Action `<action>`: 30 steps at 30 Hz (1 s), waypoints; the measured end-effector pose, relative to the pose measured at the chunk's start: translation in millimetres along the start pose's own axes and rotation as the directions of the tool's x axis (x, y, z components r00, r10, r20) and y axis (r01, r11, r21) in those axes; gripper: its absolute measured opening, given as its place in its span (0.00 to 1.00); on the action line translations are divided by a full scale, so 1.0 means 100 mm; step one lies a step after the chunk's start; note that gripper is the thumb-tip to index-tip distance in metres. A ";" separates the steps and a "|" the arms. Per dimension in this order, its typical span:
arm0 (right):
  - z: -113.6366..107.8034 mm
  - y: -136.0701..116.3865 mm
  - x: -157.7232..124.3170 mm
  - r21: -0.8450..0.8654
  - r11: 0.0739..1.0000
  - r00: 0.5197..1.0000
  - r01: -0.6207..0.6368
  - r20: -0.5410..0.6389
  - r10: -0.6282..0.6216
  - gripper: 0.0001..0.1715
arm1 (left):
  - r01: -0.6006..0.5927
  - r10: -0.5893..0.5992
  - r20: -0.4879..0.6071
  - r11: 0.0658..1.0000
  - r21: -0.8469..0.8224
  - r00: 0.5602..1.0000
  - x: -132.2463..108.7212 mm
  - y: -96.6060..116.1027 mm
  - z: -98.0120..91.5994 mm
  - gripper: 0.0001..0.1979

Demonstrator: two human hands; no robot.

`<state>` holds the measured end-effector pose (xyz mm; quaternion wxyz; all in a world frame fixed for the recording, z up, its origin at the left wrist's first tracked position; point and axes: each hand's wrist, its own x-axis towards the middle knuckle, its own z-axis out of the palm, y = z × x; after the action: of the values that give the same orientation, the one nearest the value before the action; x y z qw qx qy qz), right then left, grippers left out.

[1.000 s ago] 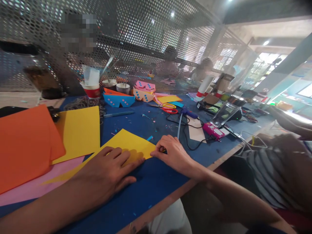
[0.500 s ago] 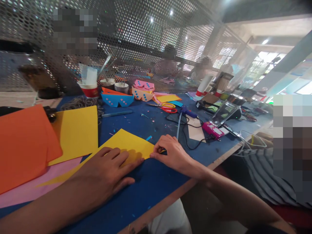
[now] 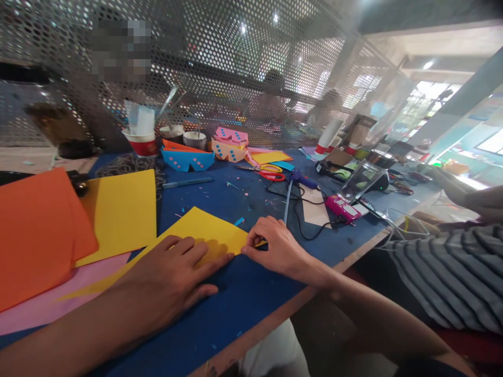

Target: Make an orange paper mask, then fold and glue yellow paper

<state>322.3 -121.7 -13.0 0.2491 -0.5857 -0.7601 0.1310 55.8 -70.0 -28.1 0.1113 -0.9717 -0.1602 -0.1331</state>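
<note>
A yellow foam or paper sheet (image 3: 200, 226) lies in front of me on the blue tabletop, partly under my hands. My left hand (image 3: 173, 277) rests flat on it with fingers stretched out, the index finger along its near edge. At the sheet's right corner, the thumb and fingers of my right hand (image 3: 273, 245) are pinched together on the edge. A small blue scrap (image 3: 239, 222) sits just beyond the sheet. To the left are another yellow sheet (image 3: 121, 209), orange sheets (image 3: 35, 230) and a pink sheet (image 3: 98, 269).
Beyond my hands lie a glue gun (image 3: 304, 179), red-and-yellow scissors (image 3: 271, 173), a blue pen (image 3: 187, 182) and a pink box (image 3: 343, 208) with cables. Blue paper glasses (image 3: 187, 159) and paper cups (image 3: 142, 144) stand by the perforated screen. A person in a striped shirt (image 3: 451, 267) sits at right.
Both hands stay almost in place on the yellow sheet. At right, the other person's arm now shows, reaching toward the table. The view has shifted slightly.
</note>
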 end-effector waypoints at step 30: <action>-0.03 0.01 -0.03 -0.044 0.998 0.999 -0.046 -0.018 0.045 0.06 | -0.043 0.044 0.068 0.999 -0.018 0.997 0.13 -0.04 0.01 0.24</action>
<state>324.8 -124.4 -11.8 0.2398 -0.6093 -0.7470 0.1147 66.9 -62.0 -24.5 0.1004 -0.9799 -0.1416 -0.0985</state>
